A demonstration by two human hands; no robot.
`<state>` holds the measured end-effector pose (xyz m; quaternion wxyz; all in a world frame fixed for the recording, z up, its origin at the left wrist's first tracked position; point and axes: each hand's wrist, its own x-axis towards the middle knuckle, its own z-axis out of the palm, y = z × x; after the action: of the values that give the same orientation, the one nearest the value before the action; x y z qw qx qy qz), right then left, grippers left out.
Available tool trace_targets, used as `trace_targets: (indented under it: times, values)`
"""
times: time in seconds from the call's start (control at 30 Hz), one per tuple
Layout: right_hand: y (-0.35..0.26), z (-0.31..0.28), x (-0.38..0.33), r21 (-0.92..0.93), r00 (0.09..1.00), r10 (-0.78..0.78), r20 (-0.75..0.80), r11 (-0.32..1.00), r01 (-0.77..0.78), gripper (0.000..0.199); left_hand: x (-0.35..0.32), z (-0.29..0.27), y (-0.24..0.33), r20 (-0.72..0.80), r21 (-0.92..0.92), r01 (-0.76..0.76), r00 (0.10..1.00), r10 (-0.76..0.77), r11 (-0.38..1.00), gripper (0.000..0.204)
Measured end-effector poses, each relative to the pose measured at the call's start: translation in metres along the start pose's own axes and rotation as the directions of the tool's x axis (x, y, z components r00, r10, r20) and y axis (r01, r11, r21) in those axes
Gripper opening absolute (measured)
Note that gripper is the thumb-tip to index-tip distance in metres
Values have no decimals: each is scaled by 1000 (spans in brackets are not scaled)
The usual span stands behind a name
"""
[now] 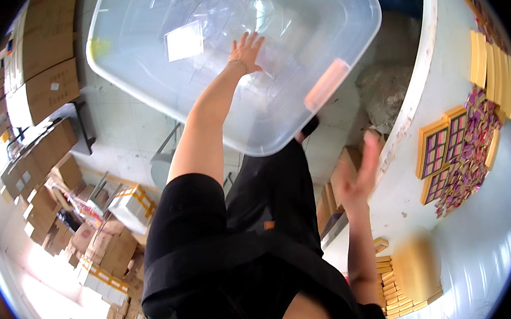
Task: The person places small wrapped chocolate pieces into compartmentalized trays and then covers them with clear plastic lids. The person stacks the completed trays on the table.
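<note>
My left hand reaches into a large translucent plastic tub, fingers spread over clear, shiny plastic pieces inside it. Nothing is held in that hand. I cannot make out whether it touches the plastic. My right hand is raised beside the edge of the white table, smeared by motion. Its fingers look stretched and apart, with nothing seen in them. Small purple and gold pieces lie heaped on the table, next to yellow-framed trays filled with similar pieces.
Yellow boxes are stacked at the table's near end, beside a blurred tan shape. Yellow strips lie at the far right. Cardboard boxes pile up along the left. A plastic bag lies under the table.
</note>
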<state>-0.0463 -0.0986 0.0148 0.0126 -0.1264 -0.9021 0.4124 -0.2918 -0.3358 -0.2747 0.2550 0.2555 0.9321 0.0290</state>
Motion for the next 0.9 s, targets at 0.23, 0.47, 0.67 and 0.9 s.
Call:
trace_targets:
  times: [0.23,0.47,0.67,0.9]
  values:
    - [-25,112,84,136,993,-16,114,991,1,56,112,-9,14,648,71,-298,739,183,952,99]
    - [-12,132,58,-77,973,-135,189,985,152,49,96,-27,42,703,175,-364,696,143,915,85]
    - [-2,141,74,-126,994,-104,40,986,108,44,83,-22,40,713,79,-448,650,263,891,87]
    - [8,155,72,-299,912,-405,70,863,407,26,65,-54,-10,653,-79,-655,536,535,751,86]
